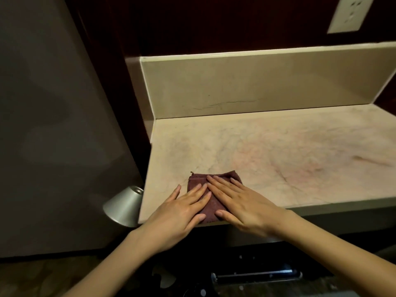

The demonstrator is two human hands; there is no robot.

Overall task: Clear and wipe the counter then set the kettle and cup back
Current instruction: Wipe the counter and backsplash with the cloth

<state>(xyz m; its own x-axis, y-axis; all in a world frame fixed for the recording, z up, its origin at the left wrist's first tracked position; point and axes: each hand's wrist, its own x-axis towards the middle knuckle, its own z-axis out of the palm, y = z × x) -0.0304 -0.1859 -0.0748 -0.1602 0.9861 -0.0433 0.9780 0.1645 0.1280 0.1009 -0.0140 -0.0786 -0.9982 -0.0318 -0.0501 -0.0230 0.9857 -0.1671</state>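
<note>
Pressing flat, fingers straight, the left hand (177, 207) at seven o'clock and right hand (237, 201) beside it pin a folded cloth (211, 202) to the counter (278, 151), likely for wiping; kettle and cup unseen.

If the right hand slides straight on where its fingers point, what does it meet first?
Likely nothing on the counter: past the cloth, the right hand heads up-left toward the backsplash, probably near its left corner.
</note>
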